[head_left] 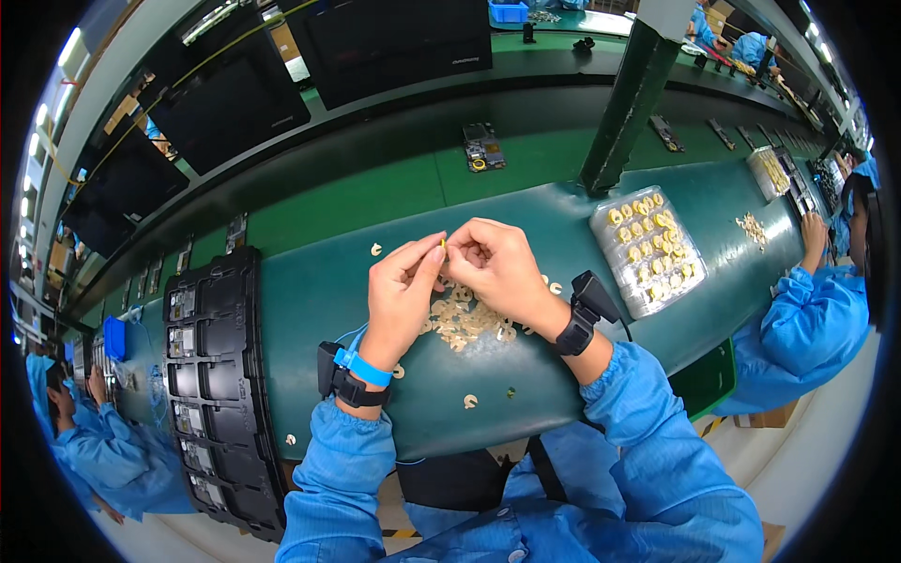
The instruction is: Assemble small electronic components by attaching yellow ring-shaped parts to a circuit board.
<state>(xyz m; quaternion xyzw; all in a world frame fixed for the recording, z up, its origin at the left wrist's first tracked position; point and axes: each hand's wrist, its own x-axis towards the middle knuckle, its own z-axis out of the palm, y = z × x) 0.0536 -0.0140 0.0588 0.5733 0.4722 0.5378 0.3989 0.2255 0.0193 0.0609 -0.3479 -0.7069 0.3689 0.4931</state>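
Yellow piece (443, 241) is pinched by left hand (402, 281) and right hand (499, 269), fingertips closed, apparently for precision, with C-shaped pieces (458, 325) kept handy at six o'clock.

the small held piece (443, 241) is of yellow colour. the loose pieces (460, 324) have a pale cream colour, while the table (319, 300) is dark green. the round parts (660, 221) are yellow with some whitish, and their tray (618, 267) is transparent. the long tray (221, 375) is black. the sleeves (648, 422) are blue, the wrist strap (363, 367) is a brighter blue, and the wristbands (574, 333) are black. the floor tape (713, 426) shows yellow and black stripes.
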